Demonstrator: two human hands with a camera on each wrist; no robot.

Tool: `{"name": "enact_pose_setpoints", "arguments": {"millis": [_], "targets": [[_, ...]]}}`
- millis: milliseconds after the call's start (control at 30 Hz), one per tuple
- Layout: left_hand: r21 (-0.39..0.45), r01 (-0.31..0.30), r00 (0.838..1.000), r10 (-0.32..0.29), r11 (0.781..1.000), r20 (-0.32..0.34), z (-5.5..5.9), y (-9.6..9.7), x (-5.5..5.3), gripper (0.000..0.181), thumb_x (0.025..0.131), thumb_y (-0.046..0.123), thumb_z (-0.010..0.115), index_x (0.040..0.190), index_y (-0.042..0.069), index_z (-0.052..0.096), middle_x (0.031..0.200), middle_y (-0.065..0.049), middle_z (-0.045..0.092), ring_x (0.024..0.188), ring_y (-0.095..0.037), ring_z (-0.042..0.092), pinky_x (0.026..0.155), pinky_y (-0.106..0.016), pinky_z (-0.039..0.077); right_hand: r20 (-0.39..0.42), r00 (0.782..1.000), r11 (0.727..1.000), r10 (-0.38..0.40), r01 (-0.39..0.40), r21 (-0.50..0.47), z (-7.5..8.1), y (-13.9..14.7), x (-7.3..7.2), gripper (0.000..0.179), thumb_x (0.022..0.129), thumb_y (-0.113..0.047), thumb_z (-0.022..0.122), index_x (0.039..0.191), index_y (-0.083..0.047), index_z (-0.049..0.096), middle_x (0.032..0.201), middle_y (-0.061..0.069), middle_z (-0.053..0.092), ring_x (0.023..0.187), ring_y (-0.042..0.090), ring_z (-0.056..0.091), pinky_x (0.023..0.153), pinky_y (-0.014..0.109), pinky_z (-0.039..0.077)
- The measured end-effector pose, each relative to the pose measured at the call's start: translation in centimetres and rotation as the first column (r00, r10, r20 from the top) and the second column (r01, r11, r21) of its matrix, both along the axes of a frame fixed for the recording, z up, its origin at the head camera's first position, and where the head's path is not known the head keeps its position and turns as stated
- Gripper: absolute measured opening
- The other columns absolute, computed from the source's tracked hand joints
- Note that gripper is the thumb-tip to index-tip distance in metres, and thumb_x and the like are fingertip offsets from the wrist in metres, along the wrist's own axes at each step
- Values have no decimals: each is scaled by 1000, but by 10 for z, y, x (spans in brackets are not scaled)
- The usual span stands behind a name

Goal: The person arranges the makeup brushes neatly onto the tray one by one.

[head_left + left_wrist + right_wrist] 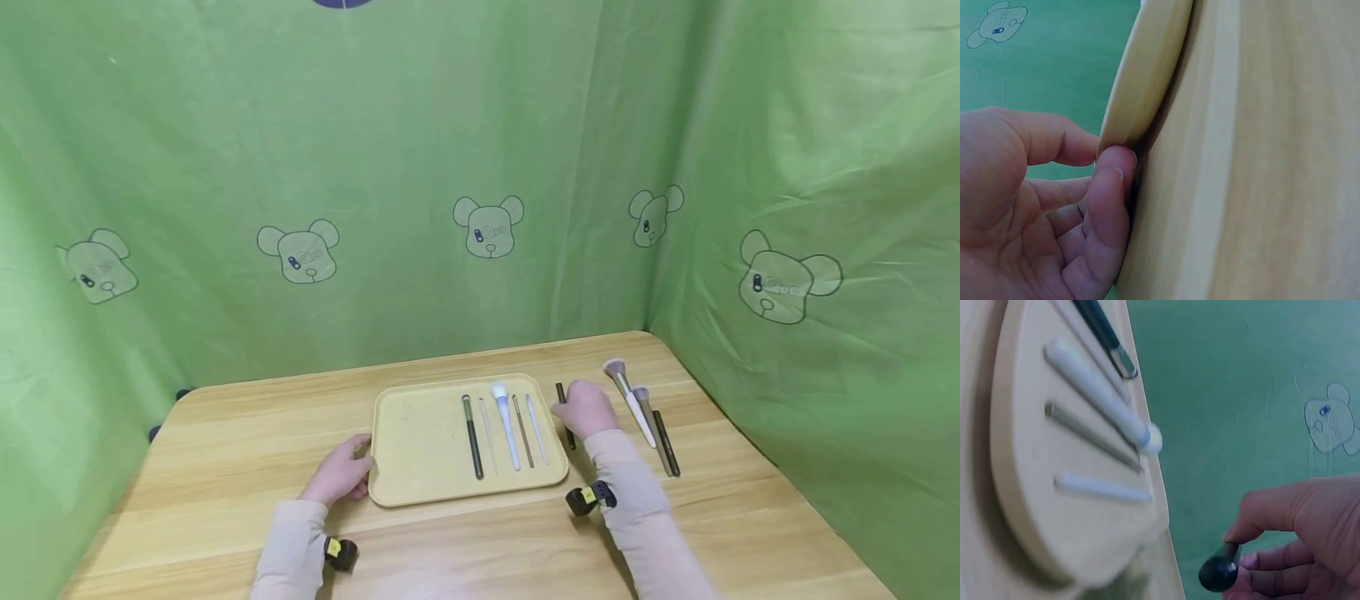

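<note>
My left hand pinches the left rim of a yellow tray, thumb above and fingertips at the underside in the left wrist view. Several makeup brushes lie side by side on the tray's right half: a black-handled brush, a thin pale one, a thick white one, a thin brown one and a slim white one. Just right of the tray, my right hand pinches a dark makeup brush; its rounded black end faces the right wrist camera.
On the wooden table, right of my right hand, lie a white-handled fluffy brush, a brown-handled brush and a short black one. Green curtains with bear-head prints enclose the table's back and sides.
</note>
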State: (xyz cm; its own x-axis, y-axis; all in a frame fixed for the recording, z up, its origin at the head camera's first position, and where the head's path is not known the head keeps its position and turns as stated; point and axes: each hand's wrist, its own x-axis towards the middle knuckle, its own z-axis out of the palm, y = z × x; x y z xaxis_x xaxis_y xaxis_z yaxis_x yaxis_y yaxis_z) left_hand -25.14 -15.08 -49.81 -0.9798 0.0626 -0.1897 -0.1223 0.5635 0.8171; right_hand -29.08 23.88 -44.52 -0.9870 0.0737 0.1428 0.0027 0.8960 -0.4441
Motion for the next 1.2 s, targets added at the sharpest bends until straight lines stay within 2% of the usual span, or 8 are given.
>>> {"name": "enact_pose_setpoints", "arguments": {"millis": [167, 367, 600, 967, 1200], "targets": [[-11, 6, 1000, -6, 1000, -10, -1, -1, 0, 60, 89, 8, 53, 147, 0, 38, 67, -8, 58, 52, -15, 53, 50, -26, 52, 0, 1000, 1000, 8, -8, -26, 0, -23, -2, 28, 77, -17, 66, 59, -12, 44, 57, 2, 46, 52, 19, 47, 47, 27, 37], [-5, 9, 1000, -9, 1000, -12, 1, 1, 0, 60, 89, 8, 52, 147, 0, 38, 67, -8, 58, 52, -15, 53, 50, -26, 52, -31, 999, 998, 38, -39, -39, 0, -48, -4, 34, 77, -17, 67, 55, -14, 41, 54, -1, 43, 49, 16, 43, 45, 26, 35], [1, 7, 1000, -7, 1000, -11, 1, 1, -1, 60, 89, 7, 53, 147, -1, 38, 67, -8, 57, 53, -15, 53, 50, -26, 52, -26, 998, 994, 60, -62, -84, 2, -75, -2, 38, 77, -16, 69, 53, -16, 40, 53, -3, 39, 47, 14, 40, 44, 24, 34], [8, 5, 1000, -5, 1000, -24, -2, -2, -3, 60, 88, 7, 52, 146, -2, 39, 65, -8, 57, 51, -15, 52, 49, -26, 51, -29, 994, 988, 107, -110, -108, 2, -111, -1, 39, 75, -12, 66, 52, -18, 36, 49, -6, 36, 45, 12, 37, 42, 23, 30], [7, 10, 1000, -10, 1000, -28, -3, -2, -3, 59, 89, 7, 53, 145, -2, 39, 65, -8, 57, 51, -15, 53, 49, -26, 52, -7, 993, 984, 117, -117, -136, -1, -128, 0, 40, 76, -14, 68, 52, -18, 37, 49, -7, 37, 43, 10, 38, 41, 22, 33]]}}
